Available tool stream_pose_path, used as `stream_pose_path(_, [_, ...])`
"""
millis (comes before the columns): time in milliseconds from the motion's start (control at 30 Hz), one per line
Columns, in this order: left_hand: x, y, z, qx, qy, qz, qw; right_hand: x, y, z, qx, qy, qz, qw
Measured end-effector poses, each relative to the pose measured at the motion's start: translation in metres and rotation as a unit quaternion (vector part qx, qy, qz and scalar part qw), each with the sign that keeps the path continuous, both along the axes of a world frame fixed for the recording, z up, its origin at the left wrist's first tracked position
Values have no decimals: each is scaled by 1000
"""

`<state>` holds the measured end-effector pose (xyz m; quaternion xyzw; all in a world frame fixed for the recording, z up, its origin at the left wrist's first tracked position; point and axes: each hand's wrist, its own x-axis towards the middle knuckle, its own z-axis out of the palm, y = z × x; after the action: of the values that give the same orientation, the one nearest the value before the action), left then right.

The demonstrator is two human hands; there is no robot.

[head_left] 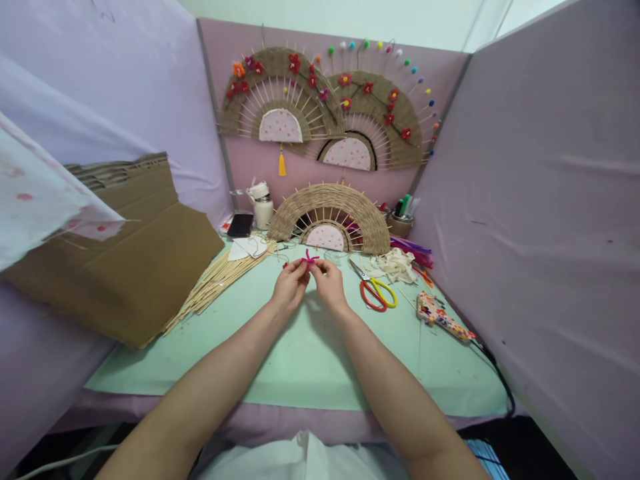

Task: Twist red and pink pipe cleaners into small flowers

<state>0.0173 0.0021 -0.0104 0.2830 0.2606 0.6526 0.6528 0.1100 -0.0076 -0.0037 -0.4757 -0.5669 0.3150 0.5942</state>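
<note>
Both my hands meet above the middle of the mint-green table. Between their fingertips is a small bright pink pipe cleaner, bent into a star-like shape with several short arms. My left hand pinches it from the left, and my right hand pinches it from the right. Fingers cover its lower part. Just behind the hands stands a half-round fan of wound twine and sticks, with a dotted pink centre. To the right of my right hand lie scissors with one red and one yellow handle.
A bundle of thin sticks lies left, beside a large cardboard sheet. At right are a patterned glue gun with its cable, cream scraps and purple pipe cleaners. A white bottle and a phone stand behind.
</note>
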Motion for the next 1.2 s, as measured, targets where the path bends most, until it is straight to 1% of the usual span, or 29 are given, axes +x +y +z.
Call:
stream_pose_path(67, [-1, 2, -1, -15, -21, -39, 999, 3, 0, 1, 22, -31, -17, 999])
stream_pose_path(167, [-5, 4, -1, -41, -39, -81, 995, 9, -2, 2, 72, -119, -56, 989])
stream_pose_path(267, [-10, 4, 2, -78, -36, -120, 989, 15, -3, 3, 101, -192, -60, 974])
stream_pose_path(333, [-14, 3, 4, -101, -12, -152, 983, 21, -2, 3, 90, -215, -38, 972])
stream_pose_path(433, [-20, 1, 6, -111, 39, -204, 972, 31, 1, 5, 22, -209, 21, 977])
stream_pose_path(500, [-23, 0, 7, -106, 61, -224, 967, 37, 3, 7, -6, -204, 41, 978])
stream_pose_path(533, [-24, 0, 7, -105, 69, -229, 965, 39, 4, 8, 0, -210, 44, 977])
stream_pose_path(600, [-27, -1, 9, -101, 85, -236, 963, 43, 4, 10, 41, -237, 46, 970])
stream_pose_path(667, [-30, -1, 11, -99, 106, -244, 959, 45, 3, 11, 92, -274, 54, 956])
stream_pose_path(733, [-33, 0, 11, -96, 128, -253, 954, 46, 2, 12, 125, -310, 65, 940])
stream_pose_path(833, [-36, 2, 10, -81, 156, -260, 950, 45, 0, 13, 140, -349, 81, 923])
stream_pose_path(900, [-36, 3, 9, -71, 166, -253, 951, 44, 0, 12, 140, -362, 84, 918])
stream_pose_path(1000, [-35, 3, 9, -68, 173, -240, 953, 42, 0, 10, 129, -361, 76, 921])
stream_pose_path(1200, [-29, 1, 12, -102, 161, -189, 963, 41, 1, 7, 84, -310, 46, 946])
